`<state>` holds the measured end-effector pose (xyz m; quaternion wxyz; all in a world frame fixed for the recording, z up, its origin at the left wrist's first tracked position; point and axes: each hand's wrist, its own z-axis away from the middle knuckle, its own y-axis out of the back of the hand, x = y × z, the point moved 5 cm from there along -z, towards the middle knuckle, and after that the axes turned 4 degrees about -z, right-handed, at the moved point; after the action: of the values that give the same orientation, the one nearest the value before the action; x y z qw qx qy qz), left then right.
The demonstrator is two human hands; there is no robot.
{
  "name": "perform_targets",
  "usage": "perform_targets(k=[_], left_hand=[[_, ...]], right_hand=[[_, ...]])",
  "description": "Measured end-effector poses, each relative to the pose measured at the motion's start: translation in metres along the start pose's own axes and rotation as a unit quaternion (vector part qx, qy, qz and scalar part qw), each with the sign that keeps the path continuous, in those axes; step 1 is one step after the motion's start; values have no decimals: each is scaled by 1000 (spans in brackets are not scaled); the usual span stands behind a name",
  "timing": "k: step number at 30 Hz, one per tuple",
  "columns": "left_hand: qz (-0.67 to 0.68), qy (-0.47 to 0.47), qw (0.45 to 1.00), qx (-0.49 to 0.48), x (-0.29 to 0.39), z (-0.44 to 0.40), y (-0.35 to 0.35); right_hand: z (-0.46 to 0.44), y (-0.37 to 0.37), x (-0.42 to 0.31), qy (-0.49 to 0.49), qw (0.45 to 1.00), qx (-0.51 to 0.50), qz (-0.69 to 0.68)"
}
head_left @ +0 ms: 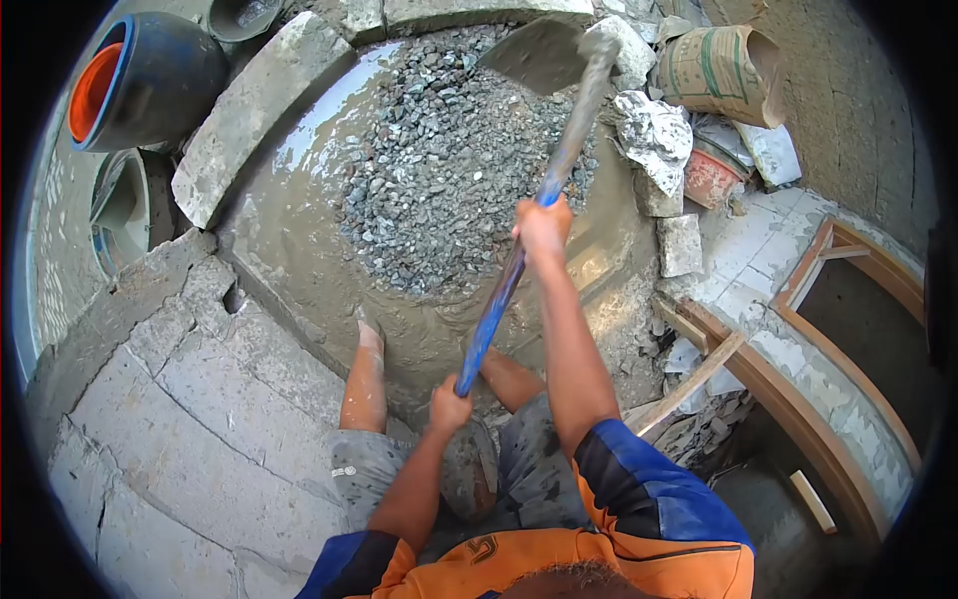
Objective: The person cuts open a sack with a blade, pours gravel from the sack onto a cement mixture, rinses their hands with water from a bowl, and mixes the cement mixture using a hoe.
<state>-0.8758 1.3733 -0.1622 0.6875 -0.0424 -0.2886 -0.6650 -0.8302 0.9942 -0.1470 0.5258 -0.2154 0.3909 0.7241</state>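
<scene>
I hold a hoe with both hands, its worn blue handle running up and away from me. My left hand is closed around the lower end, near my knees. Farther up, my right hand grips the middle of the handle. The broad hoe blade is at the far edge of a gravel heap; whether it touches the stones I cannot tell. Wet grey cement mix surrounds the heap, and my bare lower legs stand at its near side.
Concrete blocks border the mix. A dark blue drum with an orange container inside lies at left. To the right are a torn cement sack, a red bucket and wooden frames around dark openings. Cracked paving lies left of me.
</scene>
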Motion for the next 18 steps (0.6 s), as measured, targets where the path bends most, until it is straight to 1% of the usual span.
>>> perform_targets(k=[1,2,3,4,6,7,9,12,13,15,16,18], left_hand=[[13,-34,999,7,16,-48,-5],[19,-33,999,-11,37,-91,-4],[35,-70,997,-2,40,-140,-18],[17,-81,996,-36,57,-177,-20],[22,-145,989,-11,88,-219,-15],[28,-142,989,-17,95,-231,-13],[19,-137,990,-32,97,-247,-15],[14,-127,991,-34,86,-258,-28],[11,-127,991,-37,85,-256,-32],[6,-102,995,-9,88,-246,-31],[3,-102,995,-12,92,-235,-33],[11,-105,994,10,112,-214,-14]], right_hand=[[-37,-3,-17,34,999,24,6],[-77,-6,-28,69,997,35,-12],[-108,-10,-45,92,995,43,-9],[-143,-14,-53,93,993,74,-4],[-204,-16,-57,105,993,61,5],[-221,-17,-55,104,992,64,13],[-242,-21,-45,86,992,95,0],[-262,-31,-18,68,992,106,23],[-268,-34,-13,65,992,109,22],[-274,-42,-9,61,989,105,84],[-276,-39,-12,61,990,95,81],[-268,-32,-27,57,988,105,94]])
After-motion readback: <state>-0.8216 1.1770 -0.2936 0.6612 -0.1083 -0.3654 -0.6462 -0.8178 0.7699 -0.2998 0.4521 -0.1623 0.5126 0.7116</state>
